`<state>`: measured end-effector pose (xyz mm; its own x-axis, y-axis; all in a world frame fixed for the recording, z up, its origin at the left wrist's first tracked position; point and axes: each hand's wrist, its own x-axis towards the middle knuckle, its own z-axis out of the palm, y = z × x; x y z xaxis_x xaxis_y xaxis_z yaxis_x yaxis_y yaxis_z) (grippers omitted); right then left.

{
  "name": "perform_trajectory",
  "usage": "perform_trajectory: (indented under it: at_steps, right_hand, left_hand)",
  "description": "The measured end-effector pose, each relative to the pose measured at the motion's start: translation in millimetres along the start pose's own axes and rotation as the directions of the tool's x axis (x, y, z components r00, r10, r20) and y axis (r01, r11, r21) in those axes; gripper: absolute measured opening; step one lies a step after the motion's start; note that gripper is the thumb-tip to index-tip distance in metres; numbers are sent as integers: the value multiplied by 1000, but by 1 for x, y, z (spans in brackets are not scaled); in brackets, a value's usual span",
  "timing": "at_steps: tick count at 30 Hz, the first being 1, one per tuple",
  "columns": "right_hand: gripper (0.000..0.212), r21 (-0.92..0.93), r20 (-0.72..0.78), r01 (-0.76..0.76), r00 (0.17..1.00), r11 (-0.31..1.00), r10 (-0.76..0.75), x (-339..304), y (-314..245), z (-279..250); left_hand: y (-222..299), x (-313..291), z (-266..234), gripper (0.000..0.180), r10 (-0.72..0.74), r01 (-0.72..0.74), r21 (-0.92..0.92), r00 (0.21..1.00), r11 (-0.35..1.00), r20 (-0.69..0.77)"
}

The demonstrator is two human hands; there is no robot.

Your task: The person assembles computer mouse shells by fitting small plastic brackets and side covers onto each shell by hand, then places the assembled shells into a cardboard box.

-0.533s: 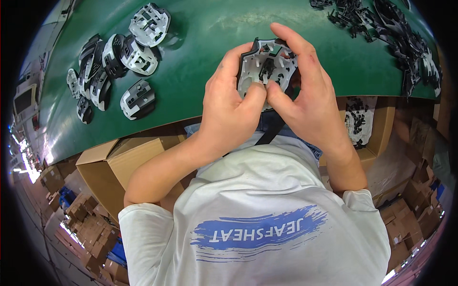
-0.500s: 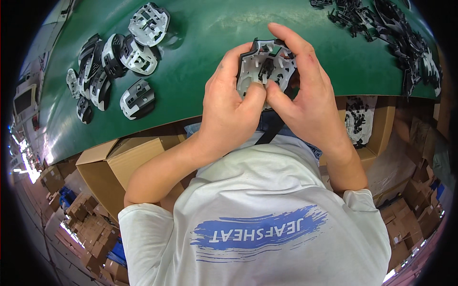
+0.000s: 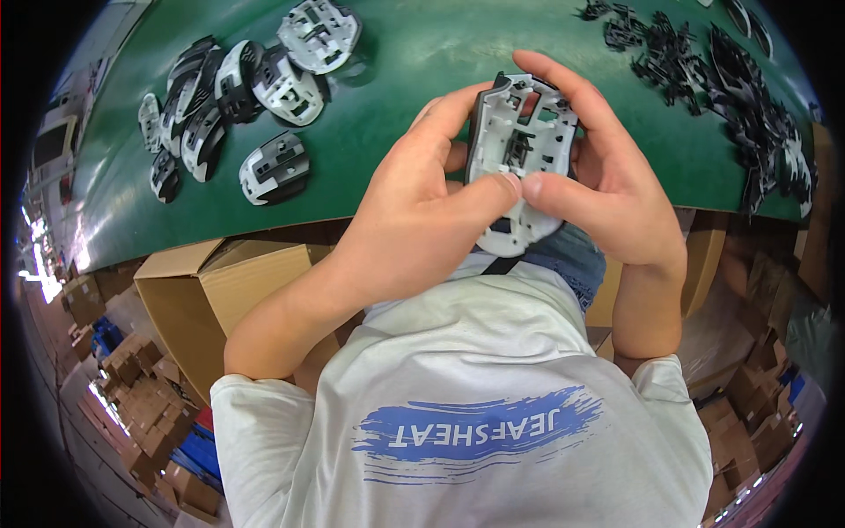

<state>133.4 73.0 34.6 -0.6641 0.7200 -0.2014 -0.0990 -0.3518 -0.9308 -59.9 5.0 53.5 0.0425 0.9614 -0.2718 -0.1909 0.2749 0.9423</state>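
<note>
A pale grey plastic shell point(image 3: 519, 158), oval and ribbed inside, is held upright above the near edge of a green table point(image 3: 422, 79). The left hand point(image 3: 422, 211) and right hand point(image 3: 607, 185) both grip it, thumbs meeting on its face. More shells point(image 3: 242, 97) lie to the left, black parts point(image 3: 731, 79) to the right. A cardboard box point(image 3: 229, 290) sits below.
</note>
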Motion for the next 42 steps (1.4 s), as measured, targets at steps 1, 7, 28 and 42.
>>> perform_trajectory:
  at_steps: [1, 7, 28, 42]
  right_hand:
    - [95, 61, 1, -31, 1000, 998, 31, 2, -7, 5]
    - [100, -29, -25, 152, 988, 988, -153, 20, -20, 50]
    - [73, -490, 561, 421, 823, 763, -93, 105, 3, 169]
    - [41, -777, -225, -20, 942, 630, -248, 75, 4, -58]
  left_hand:
    - [11, -4, -3, 66, -78, 79, -43, 997, 996, 17]
    - [34, -42, -32, 83, -126, 100, -336, 990, 937, -57]
    - [-45, -339, -277, 68, 143, -210, 16, 606, 978, -783]
    - [-335, -382, -268, 96, -304, 895, 140, 286, 423, -909]
